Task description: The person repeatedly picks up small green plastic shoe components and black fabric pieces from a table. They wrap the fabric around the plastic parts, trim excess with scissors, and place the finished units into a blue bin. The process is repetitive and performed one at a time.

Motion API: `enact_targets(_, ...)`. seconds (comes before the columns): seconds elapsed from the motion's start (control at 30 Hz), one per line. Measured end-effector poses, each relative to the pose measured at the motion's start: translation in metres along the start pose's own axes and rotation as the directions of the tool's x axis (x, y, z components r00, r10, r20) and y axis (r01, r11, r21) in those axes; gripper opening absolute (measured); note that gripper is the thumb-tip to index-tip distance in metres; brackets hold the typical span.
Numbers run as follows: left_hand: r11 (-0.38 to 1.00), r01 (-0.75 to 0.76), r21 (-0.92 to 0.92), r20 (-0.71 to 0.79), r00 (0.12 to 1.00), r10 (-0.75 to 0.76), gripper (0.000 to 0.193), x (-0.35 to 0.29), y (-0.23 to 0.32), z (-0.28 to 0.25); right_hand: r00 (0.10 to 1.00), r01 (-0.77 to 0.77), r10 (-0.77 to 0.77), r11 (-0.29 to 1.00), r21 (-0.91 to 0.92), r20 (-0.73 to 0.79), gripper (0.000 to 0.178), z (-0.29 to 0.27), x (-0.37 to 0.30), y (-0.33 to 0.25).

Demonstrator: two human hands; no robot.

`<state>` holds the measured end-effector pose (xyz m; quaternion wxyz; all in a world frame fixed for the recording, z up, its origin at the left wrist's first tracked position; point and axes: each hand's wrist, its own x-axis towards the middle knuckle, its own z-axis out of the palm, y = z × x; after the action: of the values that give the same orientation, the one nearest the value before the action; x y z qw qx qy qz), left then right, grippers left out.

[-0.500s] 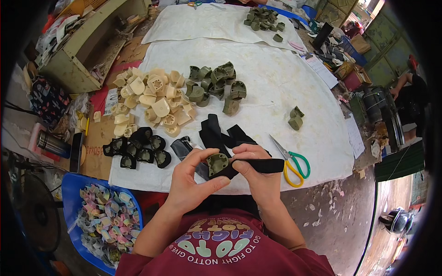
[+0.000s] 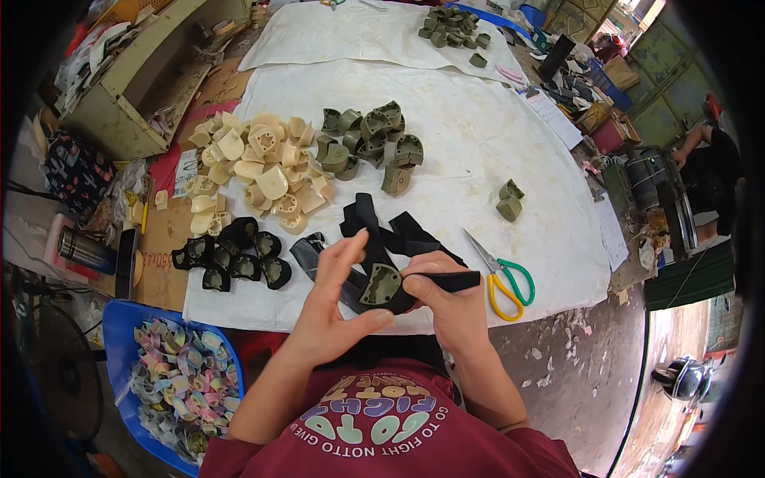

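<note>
An olive-green plastic shoe heel (image 2: 381, 287) with small holes is held up in front of me, black fabric strip (image 2: 450, 281) against its lower and right sides. My right hand (image 2: 446, 299) pinches the strip beside the heel, the thumb on top, and the strip's free end sticks out to the right. My left hand (image 2: 331, 295) is open at the heel's left, fingers raised and apart, the thumb just below the heel. Behind my hands lie more black strips (image 2: 365, 219). Scissors (image 2: 504, 283) with one green and one yellow handle rest right of my right hand.
Cream heels (image 2: 267, 163) and olive heels (image 2: 370, 135) are heaped on the white cloth (image 2: 454, 119). Several black-covered heels (image 2: 239, 255) sit at left. One olive pair (image 2: 510, 201) stands at right. A blue bin (image 2: 115, 338) of colourful pieces is at lower left. Another person's arm (image 2: 693, 147) shows far right.
My left fingers have let go of the heel's top and opened upward. The heel has shifted slightly right and down, closer to my right hand, which keeps its pinch on the strip.
</note>
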<state>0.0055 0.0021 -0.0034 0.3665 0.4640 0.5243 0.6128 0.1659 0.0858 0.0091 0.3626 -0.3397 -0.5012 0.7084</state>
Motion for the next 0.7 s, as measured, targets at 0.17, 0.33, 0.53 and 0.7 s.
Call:
enact_targets(0.17,0.989,0.137,0.051,-0.046,0.990,-0.135,0.040,-0.007,-0.002,0.002,0.952,0.302,-0.302,0.911,-0.281,0.047,0.018,0.012,-0.004,0.005)
enact_targets(0.33,0.989,0.149,0.006,-0.014,0.989,-0.149,0.039,-0.009,0.000,0.000,0.999,0.038,-0.031,0.970,-0.239,0.033,0.017,0.012,-0.006,-0.012)
enact_targets(0.53,0.988,0.154,0.004,0.133,0.979,-0.153,0.041,-0.009,0.002,-0.007,0.989,-0.057,0.077,0.987,-0.153,0.127,0.015,-0.007,0.004,-0.014)
enact_targets(0.7,0.988,0.150,-0.030,0.237,0.961,-0.139,0.041,-0.010,0.004,-0.008,0.980,-0.071,0.105,0.978,-0.196,0.170,0.013,-0.015,0.011,-0.019)
